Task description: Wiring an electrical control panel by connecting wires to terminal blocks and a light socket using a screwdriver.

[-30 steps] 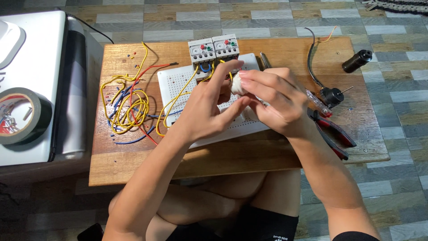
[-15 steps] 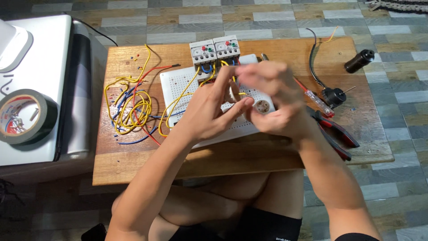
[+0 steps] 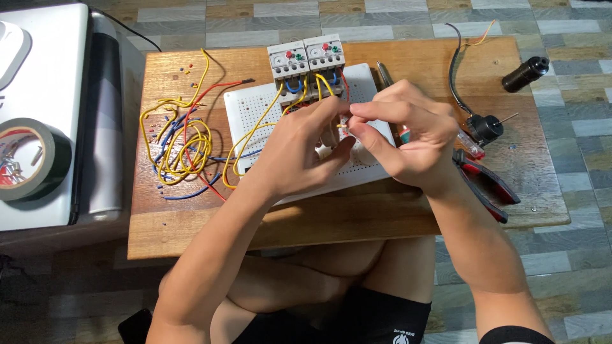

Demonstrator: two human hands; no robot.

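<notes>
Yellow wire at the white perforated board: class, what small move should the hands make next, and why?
Probably seat the yellow wire end into a hole of the white perforated board. Both hands, left hand and right hand, pinch together just above the board, below the two grey relay blocks.

Wire tangle [image 3: 182,150] blocks left; pliers [image 3: 488,185], motor [image 3: 486,127] crowd right; front edge free.

Both hands, left hand [image 3: 299,150] and right hand [image 3: 408,130], hide the small part pinched between them and much of the white perforated board [image 3: 255,108]; the tape roll [image 3: 29,159] is cut by the picture's left edge.
</notes>
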